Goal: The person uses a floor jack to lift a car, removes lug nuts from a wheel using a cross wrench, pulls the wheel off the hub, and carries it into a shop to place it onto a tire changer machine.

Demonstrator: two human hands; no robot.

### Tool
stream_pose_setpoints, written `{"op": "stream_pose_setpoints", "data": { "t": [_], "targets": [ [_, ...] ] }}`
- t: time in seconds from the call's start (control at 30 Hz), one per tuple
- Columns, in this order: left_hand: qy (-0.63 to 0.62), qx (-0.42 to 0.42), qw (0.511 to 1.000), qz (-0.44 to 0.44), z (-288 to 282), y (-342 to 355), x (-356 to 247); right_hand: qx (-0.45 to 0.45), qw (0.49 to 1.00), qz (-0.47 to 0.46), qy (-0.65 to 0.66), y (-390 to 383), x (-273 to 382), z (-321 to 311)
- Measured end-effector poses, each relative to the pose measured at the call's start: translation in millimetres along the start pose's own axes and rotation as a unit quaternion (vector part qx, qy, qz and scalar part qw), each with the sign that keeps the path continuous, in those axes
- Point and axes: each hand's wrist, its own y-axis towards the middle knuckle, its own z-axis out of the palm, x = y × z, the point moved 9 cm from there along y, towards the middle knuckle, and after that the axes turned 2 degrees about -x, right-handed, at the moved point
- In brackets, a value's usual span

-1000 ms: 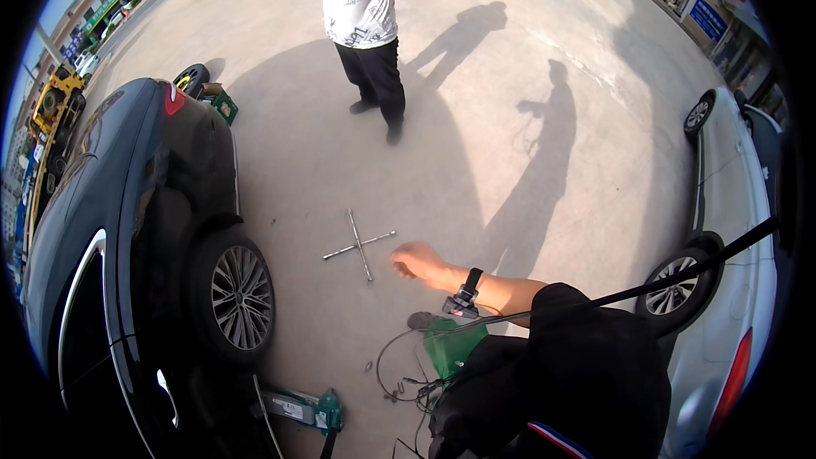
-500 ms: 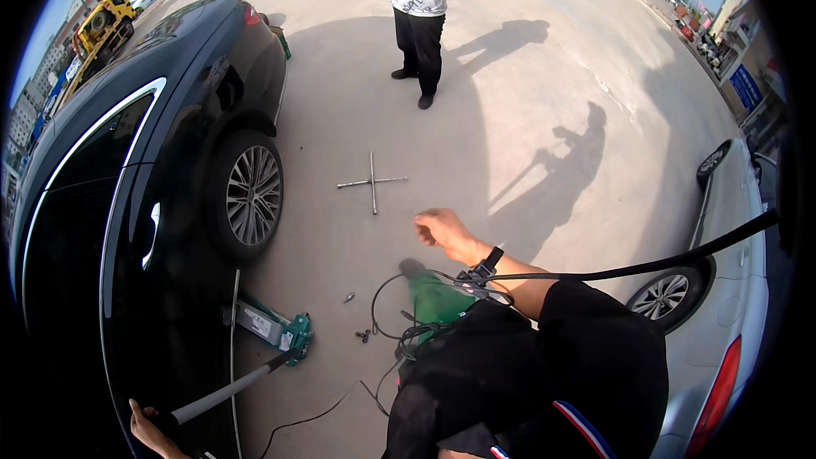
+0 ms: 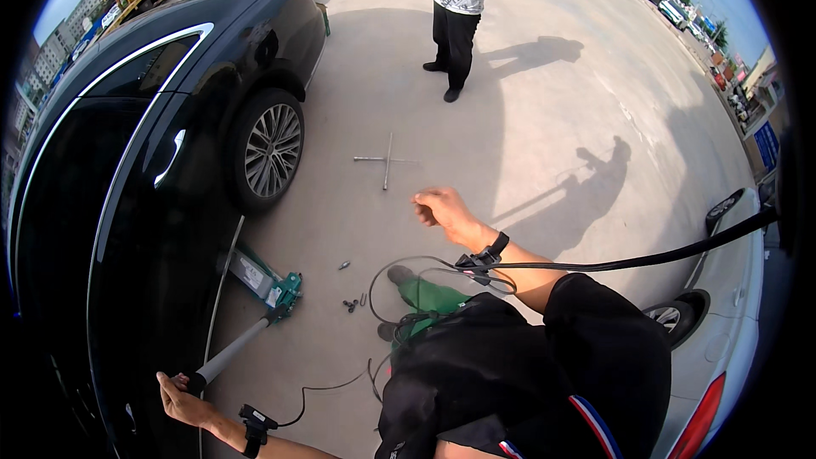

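My left hand (image 3: pixel 177 398) is at the black grip end of a jack handle (image 3: pixel 228 359), its fingers curled at the grip. The handle slopes up from a green and grey floor jack (image 3: pixel 270 287), partly under the side of a black car (image 3: pixel 127 187). My right hand (image 3: pixel 437 206) hangs in the air over the concrete, fingers curled in with nothing visible in them. A four-way lug wrench (image 3: pixel 388 161) lies flat beyond it. Several small dark parts, seemingly lug nuts (image 3: pixel 350 305), and a small metal piece (image 3: pixel 344 265) rest on the ground near the jack.
A rear wheel (image 3: pixel 270 150) is mounted on the black car. Across the concrete stands a person (image 3: pixel 459 21) in a patterned white shirt. A silver car (image 3: pixel 722 314) is parked at my right. Black cables (image 3: pixel 425 265) loop about my wrists and body.
The view has shifted, so the cars and the ground things sit elsewhere in the picture. More of my left forearm shows, still by the handle. My right hand keeps its curled shape.
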Motion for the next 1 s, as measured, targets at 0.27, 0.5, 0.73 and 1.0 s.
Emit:
{"op": "stream_pose_setpoints", "data": {
  "t": [0.27,0.5,0.73,1.0],
  "targets": [
    [0.017,-0.082,0.992,-0.090,-121.5,-275.7,19.7,0.002,0.998,0.040,-0.041,2.4,-23.1,10.1],
    [-0.053,0.000,0.998,-0.021,-44.4,-144.3,3.9,0.048,0.998,0.027,-0.003,6.1,-11.0,32.8],
    [0.037,0.007,0.999,-0.018,74.2,97.5,12.6,0.009,1.000,-0.009,0.010,9.5,18.1,-9.1],
    [0.005,-0.004,0.999,-0.039,68.0,88.0,20.1,-0.086,0.996,-0.002,0.036,2.4,6.0,-106.0]
  ]
}}
